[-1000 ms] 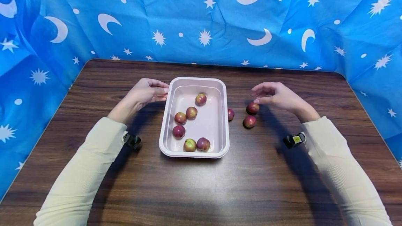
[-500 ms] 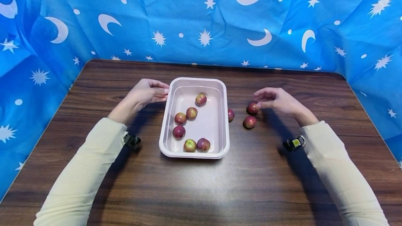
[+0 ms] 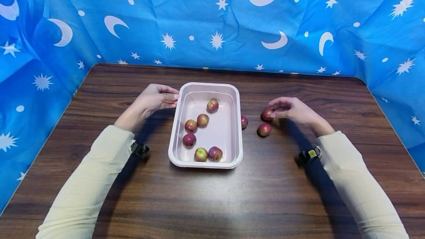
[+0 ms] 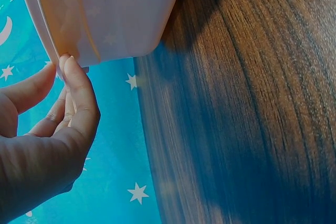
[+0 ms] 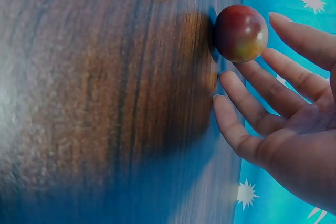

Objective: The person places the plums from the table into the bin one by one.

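A white plastic tray (image 3: 206,162) holds several red-and-yellow plums, among them a dark red plum (image 3: 189,140) and a greener plum (image 3: 200,154). My left hand (image 3: 154,99) pinches the tray's left rim between thumb and fingers; the left wrist view shows this rim (image 4: 44,24) up close. Right of the tray, my right hand (image 3: 295,110) is at the farther plum (image 3: 267,115). In the right wrist view its spread fingers (image 5: 278,90) lie beside that plum (image 5: 241,33), the thumb a little apart from it. A nearer plum (image 3: 264,129) lies just in front.
Another plum (image 3: 244,122) lies against the tray's right side, partly hidden by the rim. The dark wooden table (image 3: 212,202) stretches around the tray. A blue cloth (image 3: 212,17) with moons and stars hangs behind and at both sides.
My right hand has come down slightly and closer around the farther plum. The left hand and the tray stay where they were.
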Action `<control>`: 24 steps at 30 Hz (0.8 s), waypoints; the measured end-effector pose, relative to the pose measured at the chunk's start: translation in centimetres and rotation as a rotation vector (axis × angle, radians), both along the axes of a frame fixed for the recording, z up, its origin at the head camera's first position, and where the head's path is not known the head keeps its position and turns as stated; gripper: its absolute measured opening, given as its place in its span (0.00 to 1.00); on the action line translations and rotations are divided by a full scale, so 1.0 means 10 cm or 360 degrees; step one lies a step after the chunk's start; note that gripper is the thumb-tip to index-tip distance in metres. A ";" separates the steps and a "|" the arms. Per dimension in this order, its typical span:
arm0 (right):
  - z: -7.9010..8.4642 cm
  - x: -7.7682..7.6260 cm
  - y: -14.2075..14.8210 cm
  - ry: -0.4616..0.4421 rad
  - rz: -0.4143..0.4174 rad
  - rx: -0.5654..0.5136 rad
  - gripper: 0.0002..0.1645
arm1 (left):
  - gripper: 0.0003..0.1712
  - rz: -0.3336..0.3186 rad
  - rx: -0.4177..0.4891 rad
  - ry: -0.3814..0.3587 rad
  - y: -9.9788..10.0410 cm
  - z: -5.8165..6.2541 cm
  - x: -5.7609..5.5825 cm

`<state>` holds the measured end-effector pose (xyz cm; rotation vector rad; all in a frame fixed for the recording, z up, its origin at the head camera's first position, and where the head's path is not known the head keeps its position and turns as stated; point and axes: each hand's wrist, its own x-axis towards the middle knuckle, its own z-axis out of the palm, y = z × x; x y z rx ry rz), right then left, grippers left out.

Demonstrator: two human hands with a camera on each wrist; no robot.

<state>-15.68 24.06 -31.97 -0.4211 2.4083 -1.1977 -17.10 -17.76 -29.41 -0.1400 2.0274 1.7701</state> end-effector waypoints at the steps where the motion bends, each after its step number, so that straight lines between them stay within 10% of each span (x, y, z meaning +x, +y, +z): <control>1: 0.00 0.00 0.00 -0.0001 -0.0002 0.0002 0.22 | 0.18 -0.0001 -0.0001 0.0002 0.00 0.00 0.00; 24: -0.05 0.00 -0.01 -0.0011 -0.0017 0.0009 0.21 | 0.19 0.0002 -0.0012 -0.0010 0.01 0.03 0.02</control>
